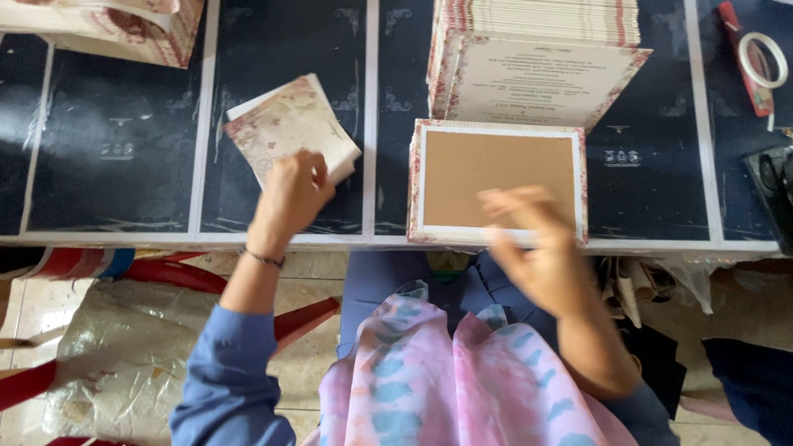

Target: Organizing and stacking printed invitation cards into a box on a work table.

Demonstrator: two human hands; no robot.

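A view from above of a person seated at a dark blue table (281,49) printed with pale ornamental lines and white dividing strips.

The left hand (291,194), with a thin bracelet at the wrist and a blue sleeve below, has its fingers curled shut around the near corner of a small stack of floral-patterned cream cards (289,128). The stack fans away from the fingertips, tilted on the table top, with a plain white sheet showing at its edges.

The right hand (537,248) is blurred by motion. Its fingers are spread apart and hold nothing; the fingertips lie over the near edge of a rectangular brown cardboard panel with a white and floral border (496,177), which tops a short pile. Whether the fingertips touch the panel cannot be told.

Just beyond that panel, farther from the right fingers, stands 1 tall stack of cream printed cards with red floral edging (537,49), its lowest card sticking out toward the panel. Well to the right of the fingers lies a roll of white tape (762,59) beside a red tool (747,62). Far beyond the left fingers, at the table corner, sits another floral-patterned pile (116,29).

Below the hands, a pink and blue cloth (446,380) covers the lap.
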